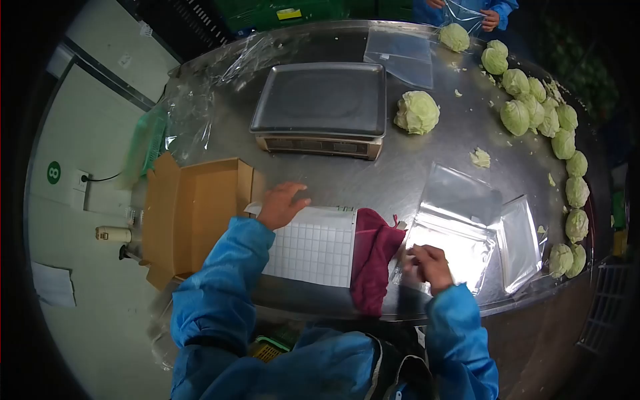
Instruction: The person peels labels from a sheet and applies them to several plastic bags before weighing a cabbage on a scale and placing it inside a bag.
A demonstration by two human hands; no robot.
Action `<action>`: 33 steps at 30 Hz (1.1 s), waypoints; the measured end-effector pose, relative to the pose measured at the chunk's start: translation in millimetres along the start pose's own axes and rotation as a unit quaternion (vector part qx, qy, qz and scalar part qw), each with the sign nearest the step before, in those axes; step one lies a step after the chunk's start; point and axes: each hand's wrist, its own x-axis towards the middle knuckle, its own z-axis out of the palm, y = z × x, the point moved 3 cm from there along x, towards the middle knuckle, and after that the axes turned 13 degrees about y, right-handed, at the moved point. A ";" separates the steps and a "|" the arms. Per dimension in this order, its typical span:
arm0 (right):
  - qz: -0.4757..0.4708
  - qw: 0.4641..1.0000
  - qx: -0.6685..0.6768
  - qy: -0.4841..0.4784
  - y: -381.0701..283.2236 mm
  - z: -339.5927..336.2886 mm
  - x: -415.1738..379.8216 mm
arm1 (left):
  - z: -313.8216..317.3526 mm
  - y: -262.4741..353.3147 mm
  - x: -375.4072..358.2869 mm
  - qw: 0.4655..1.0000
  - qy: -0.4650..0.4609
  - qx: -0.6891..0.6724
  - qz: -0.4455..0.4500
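My left hand [283,205] lies at the upper left edge of a white sheet of blank labels [310,247], its fingers apart. Just right of the sheet is a crumpled dark red cloth [375,257]. My right hand [431,267] is over the lower left part of a stack of clear plastic bags [460,207]. Its fingers are curled together and a little blurred; whatever they hold, if anything, is hidden. Beside that stack lies another bundle of plastic bags [520,243]. A single cabbage [417,113] sits farther back, right of a scale [320,100] with a bare tray.
An opened cardboard box [207,213] stands at the left. Several cabbages [563,143] line the table's right edge, with leaf scraps nearby. More flat bags [400,57] lie at the back. Across the table, another person's hands [490,20] hold clear plastic above a cabbage.
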 end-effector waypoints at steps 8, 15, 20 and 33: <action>0.120 0.979 0.154 -0.054 15.1 140.7 56.6 | 34.6 14.4 -3.0 0.986 -0.128 0.071 0.074; -0.144 0.987 -0.010 -0.073 2.9 108.6 16.4 | 12.4 46.1 -0.5 0.971 -0.196 -0.137 -0.022; -0.309 0.945 -0.109 0.005 -33.9 60.2 -6.6 | 9.0 86.7 1.5 0.946 -0.239 -0.221 -0.008; -0.569 0.750 -0.323 0.094 -58.6 75.1 -21.9 | 13.6 131.1 19.5 0.945 -0.291 -0.137 0.054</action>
